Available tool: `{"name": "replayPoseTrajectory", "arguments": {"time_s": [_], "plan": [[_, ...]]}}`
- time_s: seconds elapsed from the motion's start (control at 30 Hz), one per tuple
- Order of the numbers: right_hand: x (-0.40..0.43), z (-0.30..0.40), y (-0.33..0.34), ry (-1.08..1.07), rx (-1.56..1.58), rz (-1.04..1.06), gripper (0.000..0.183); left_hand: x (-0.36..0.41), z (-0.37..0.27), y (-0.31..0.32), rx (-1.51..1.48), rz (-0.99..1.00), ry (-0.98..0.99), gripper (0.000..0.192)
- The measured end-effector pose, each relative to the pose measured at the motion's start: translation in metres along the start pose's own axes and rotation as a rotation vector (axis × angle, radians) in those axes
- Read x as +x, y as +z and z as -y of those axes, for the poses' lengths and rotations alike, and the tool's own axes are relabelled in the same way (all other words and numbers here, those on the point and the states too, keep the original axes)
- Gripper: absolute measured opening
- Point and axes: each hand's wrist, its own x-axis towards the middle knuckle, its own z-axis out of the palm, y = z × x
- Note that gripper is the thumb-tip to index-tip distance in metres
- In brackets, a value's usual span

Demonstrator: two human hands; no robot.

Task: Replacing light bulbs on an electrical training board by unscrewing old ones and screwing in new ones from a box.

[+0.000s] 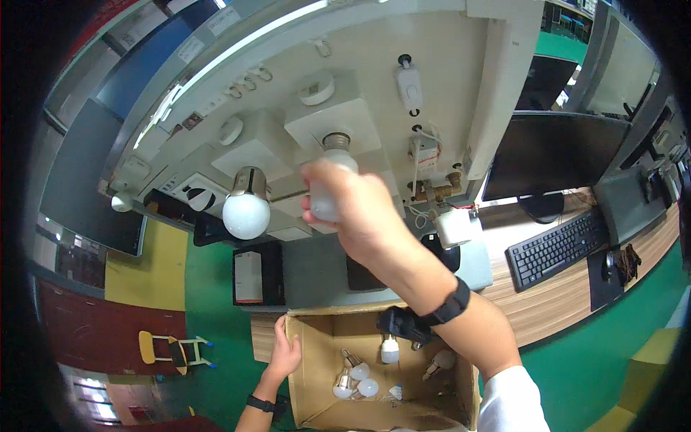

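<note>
My right hand grips a frosted light bulb, its metal screw base pointing at a white box on the upright panel. Whether the base sits in a socket there, I cannot tell. To the left, another bulb with a silver base hangs from a second white box. My left hand holds the left rim of an open cardboard box. Inside lie several loose bulbs, a white bulb and a black item, partly hidden by my right forearm.
Switches, cable loops and a brass valve with a white block are fixed on the panel. Right of it, a monitor, keyboard and mouse stand on a wooden desk. A yellow stool is at lower left.
</note>
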Motion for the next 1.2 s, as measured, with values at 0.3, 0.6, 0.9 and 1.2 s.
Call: {"name": "replayPoseTrajectory", "arguments": {"time_s": [0.3,0.6,0.9,1.2], "plan": [[0.007,0.022,-0.015,0.262,0.351,0.155,0.019,-0.002,-0.006,-0.001,-0.049,0.008,0.022,0.056],[0.018,-0.015,-0.013,0.300,1.060,0.412,0.023,-0.006,0.002,0.001,-0.063,-0.029,0.053,0.055],[0.014,-0.011,-0.013,0.203,0.991,0.453,0.034,-0.005,-0.002,0.000,-0.149,-0.037,0.067,0.055],[-0.018,0.027,-0.014,0.170,0.363,0.066,0.031,-0.001,0.018,0.004,-0.147,-0.077,0.124,0.056]]}}
